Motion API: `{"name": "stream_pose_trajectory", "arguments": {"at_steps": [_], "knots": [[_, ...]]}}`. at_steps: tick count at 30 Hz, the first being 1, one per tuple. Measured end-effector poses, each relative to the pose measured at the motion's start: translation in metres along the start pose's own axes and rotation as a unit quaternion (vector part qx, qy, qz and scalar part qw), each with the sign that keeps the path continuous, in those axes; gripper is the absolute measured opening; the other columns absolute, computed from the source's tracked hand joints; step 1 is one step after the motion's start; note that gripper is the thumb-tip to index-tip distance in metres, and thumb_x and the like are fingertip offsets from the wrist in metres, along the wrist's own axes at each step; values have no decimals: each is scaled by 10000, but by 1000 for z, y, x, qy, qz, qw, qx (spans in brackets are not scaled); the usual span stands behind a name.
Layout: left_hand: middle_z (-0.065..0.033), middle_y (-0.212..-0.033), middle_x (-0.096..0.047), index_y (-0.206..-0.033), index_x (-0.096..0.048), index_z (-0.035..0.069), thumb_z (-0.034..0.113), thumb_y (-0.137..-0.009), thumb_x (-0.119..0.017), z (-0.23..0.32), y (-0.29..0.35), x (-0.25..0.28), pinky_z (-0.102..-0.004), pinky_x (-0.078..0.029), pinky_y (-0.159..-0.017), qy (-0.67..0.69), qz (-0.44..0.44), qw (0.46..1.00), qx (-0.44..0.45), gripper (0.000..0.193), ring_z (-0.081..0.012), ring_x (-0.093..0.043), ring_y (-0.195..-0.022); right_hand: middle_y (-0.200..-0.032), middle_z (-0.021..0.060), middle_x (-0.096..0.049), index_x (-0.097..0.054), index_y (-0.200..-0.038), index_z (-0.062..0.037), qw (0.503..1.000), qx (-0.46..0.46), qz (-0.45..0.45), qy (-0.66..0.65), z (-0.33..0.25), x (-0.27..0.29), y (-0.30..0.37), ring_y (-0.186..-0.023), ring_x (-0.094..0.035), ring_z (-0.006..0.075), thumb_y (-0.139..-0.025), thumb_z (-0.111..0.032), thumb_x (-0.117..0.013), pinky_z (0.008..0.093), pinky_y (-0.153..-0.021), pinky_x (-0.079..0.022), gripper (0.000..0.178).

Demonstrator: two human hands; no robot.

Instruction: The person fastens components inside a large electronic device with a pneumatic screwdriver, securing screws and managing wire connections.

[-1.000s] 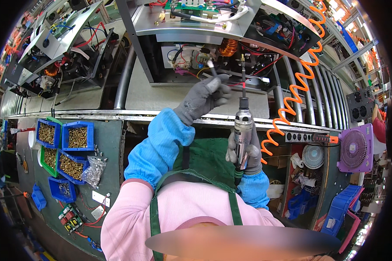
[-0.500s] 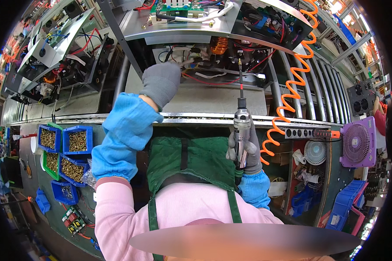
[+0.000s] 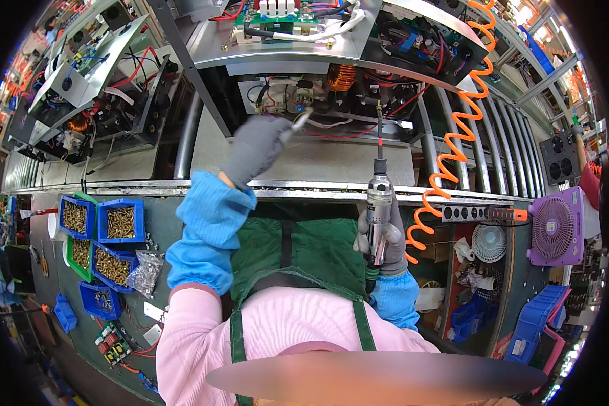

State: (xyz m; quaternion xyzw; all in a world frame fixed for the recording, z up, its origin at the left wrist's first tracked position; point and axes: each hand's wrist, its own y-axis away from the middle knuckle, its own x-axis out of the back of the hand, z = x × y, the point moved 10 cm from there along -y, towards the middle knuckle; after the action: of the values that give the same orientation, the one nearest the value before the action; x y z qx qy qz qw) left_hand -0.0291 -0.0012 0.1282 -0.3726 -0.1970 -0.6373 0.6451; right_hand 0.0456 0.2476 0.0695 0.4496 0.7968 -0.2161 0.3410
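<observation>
My left hand (image 3: 260,147), in a grey glove and blue oversleeve, reaches over the near side of an open electrical unit (image 3: 298,98). Its fingers are closed together, and a small whitish piece (image 3: 302,122) sticks out at their tips, too blurred to name. Inside the unit are wires, a copper coil (image 3: 341,77) and dark parts. My right hand (image 3: 386,237), also gloved, is wrapped round a silver power screwdriver (image 3: 379,196) held upright in the picture. The long bit of this screwdriver points away from me, its tip over the unit's right part.
Blue bins (image 3: 121,222) of brass screws stand at left beside a clear plastic bag (image 3: 144,272). An orange coiled hose (image 3: 461,128) hangs at right. A metal shelf (image 3: 284,51) overhangs the unit. A roller conveyor (image 3: 484,149) and a purple fan (image 3: 556,227) are farther right.
My left hand has moved right and nearer the unit's wiring, and the whitish piece now shows at its fingertips. My right hand and screwdriver have shifted slightly.
</observation>
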Motion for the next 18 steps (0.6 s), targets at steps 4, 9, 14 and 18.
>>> {"name": "stream_pose_trajectory", "arguments": {"at_steps": [4,9,14,18], "knots": [[-97,-916,-617,-1022,-650,98,179,-836,-619,6,1,23,-410,-487,-712,-362,40,931,-24,205,-298,-556,-931,-895,195,-580,-189,-1447,-129,1000,-14,-3,9,6,2,-5,-535,-639,239,-783,-288,-712,365,-531,-596,860],[-139,-915,-598,-997,-631,64,209,-884,-580,-17,-9,29,-409,-495,-706,-258,108,960,15,190,-307,-595,-822,-877,171,-571,-200,-1443,-135,999,-29,4,27,12,-3,-6,-521,-625,221,-782,-325,-708,358,-523,-591,855],[-159,-812,-635,-1015,-608,22,258,-917,-560,-67,-18,-1,-384,-515,-650,243,270,917,164,260,-292,-648,-752,-791,119,-565,-151,-1486,-210,994,-82,50,55,25,-4,-8,-498,-599,186,-678,-357,-761,334,-493,-580,1023],[-152,-837,-660,-1090,-594,3,282,-966,-508,-93,-23,-11,-355,-497,-659,274,420,856,128,317,-240,-633,-738,-785,120,-563,-139,-1492,-200,991,-105,41,67,36,-20,-9,-498,-597,187,-659,-387,-755,321,-494,-570,1052]]}}
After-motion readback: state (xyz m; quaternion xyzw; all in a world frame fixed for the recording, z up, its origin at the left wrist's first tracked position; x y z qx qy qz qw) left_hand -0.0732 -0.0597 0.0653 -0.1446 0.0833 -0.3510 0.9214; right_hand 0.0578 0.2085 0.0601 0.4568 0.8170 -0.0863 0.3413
